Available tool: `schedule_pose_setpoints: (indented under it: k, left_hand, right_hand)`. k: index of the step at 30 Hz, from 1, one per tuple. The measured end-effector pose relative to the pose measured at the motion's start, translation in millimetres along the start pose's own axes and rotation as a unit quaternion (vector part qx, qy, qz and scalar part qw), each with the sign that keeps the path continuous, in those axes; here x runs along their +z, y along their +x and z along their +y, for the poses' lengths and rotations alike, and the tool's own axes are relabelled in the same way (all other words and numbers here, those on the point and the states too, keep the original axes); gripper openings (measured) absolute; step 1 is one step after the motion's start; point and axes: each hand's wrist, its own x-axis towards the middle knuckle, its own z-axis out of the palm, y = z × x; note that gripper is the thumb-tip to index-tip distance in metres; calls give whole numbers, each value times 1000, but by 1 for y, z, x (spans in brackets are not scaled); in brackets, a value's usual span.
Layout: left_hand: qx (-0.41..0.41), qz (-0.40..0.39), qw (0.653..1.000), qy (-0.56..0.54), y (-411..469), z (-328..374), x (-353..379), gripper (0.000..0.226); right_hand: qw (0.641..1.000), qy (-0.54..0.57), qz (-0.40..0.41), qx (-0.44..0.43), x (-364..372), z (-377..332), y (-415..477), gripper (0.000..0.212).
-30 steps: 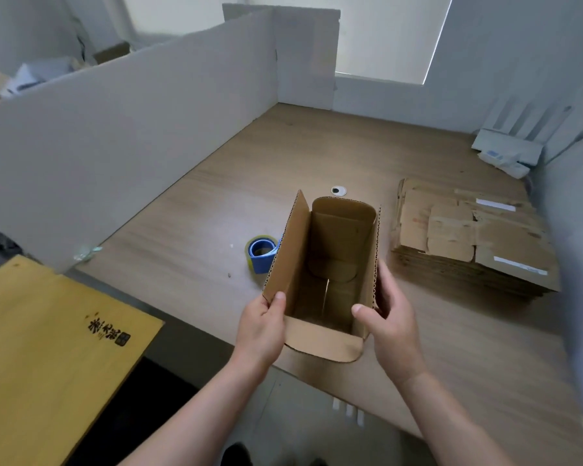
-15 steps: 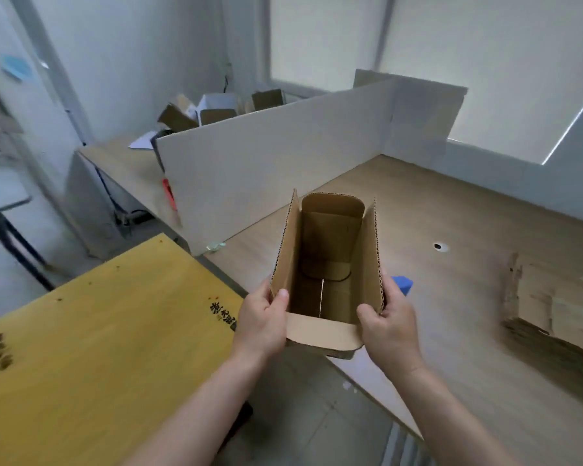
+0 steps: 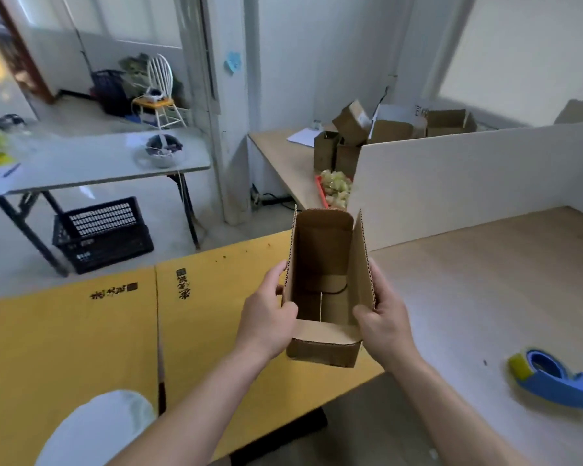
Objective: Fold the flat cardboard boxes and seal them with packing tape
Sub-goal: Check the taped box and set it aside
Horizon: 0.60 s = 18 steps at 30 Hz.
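Note:
A small brown cardboard box [image 3: 323,257] stands open-topped in the air, held between both hands over the seam of two tables. Its top flaps stick up and its bottom flaps are folded in. My left hand [image 3: 266,317] grips the box's left wall, thumb inside. My right hand [image 3: 384,321] grips the right wall, thumb inside too. A blue tape dispenser [image 3: 552,378] with a yellowish roll lies on the wooden table [image 3: 485,297] at the right.
A yellow tabletop [image 3: 81,348] lies to the left and below the box. A white partition [image 3: 468,183] borders the wooden table. Folded boxes [image 3: 384,132] pile up on a far desk. A grey folding table [image 3: 81,163] and black crate [image 3: 101,233] stand at left.
I have lifted the box off the wooden table and swung left with it. The view turned left; the flat cardboard stack left the frame and the tape dispenser now lies at the right.

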Motion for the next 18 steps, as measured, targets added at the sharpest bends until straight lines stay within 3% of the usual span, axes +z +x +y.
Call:
schedule_pose_setpoints:
  k: [8,13,18]
  left_hand:
    - [-33,62,997,35,40,-31,-25,72]
    - [-50,86,992,70,83,-33,-9,72]
    - [-69,113,988,74,135,-24,25,71]
  right_hand:
    - [995,-18,-98,5,50,2,53,85]
    - [984,-41,-172,20,53,17,106,93]
    - [979,-47,-196,22,46,38,175,97]
